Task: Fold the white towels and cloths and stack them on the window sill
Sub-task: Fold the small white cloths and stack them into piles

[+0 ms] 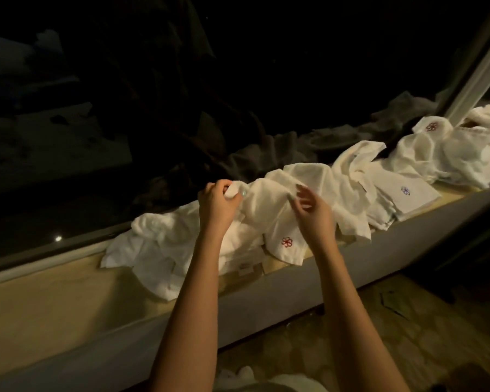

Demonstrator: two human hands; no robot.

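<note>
Head camera, looking down along a dimly lit window sill (40, 301) of pale wood, with dark window glass (68, 137) behind it.

Two bare forearms reach in from below. The left hand (217, 203) is clenched round a bunched corner of a white cloth with a red flower emblem (269, 210). The cloth lies rumpled on the sill between the hands, and its emblem corner hangs over the front edge. The right hand (313, 210) hovers just beside the cloth's other upper edge with its fingers loosely spread. As far as I can see it grips nothing.

My reading is that this cloth is being picked up to fold and no fold has been made yet. Next, the right hand needs to pinch the opposite corner so the cloth can be lifted and pulled flat.

To the left, touching the cloth, lies a loose pile of white towels (159, 244), still unfolded. To the right sits a neat folded stack with a blue flower emblem (405, 190), near the sill's edge. Past it is a heap of crumpled white cloths (464, 154), one of them showing a red emblem, beside the pale window frame (475, 66).

The piles on both sides leave little bare sill for spreading the cloth out, and the poor light blurs the fabric edges.
</note>
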